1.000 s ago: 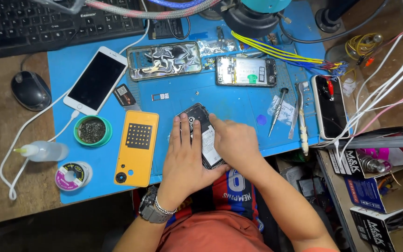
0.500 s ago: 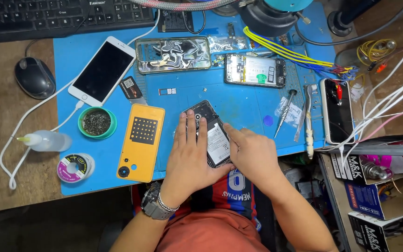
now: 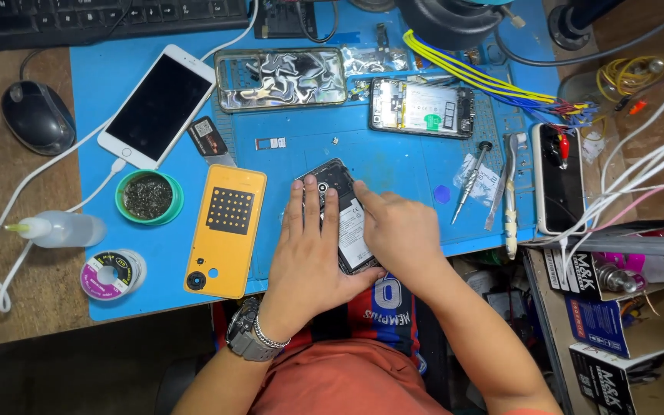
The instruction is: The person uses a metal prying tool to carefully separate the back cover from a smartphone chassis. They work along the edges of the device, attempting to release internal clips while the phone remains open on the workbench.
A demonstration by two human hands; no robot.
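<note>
Matt blue rubbery mat [image 3: 393,165], worn wood desk [image 3: 9,184], glossy glass phone [image 3: 157,106], yellow plastic back cover [image 3: 227,230] w/ matt finish

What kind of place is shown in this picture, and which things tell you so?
Most likely a phone repair bench. Both hands, the left hand and the right hand, press on an opened black phone with its back removed on a blue work mat. A detached yellow phone back cover and a small grey screwdriver lie nearby.

We see our left hand [image 3: 313,253] lying flat on an opened black phone [image 3: 343,211] on the blue mat [image 3: 393,165], our right hand [image 3: 397,230] pressing it from three o'clock. A yellow back cover [image 3: 227,230] lies at nine o'clock, a screwdriver [image 3: 470,183] toward two.
</note>
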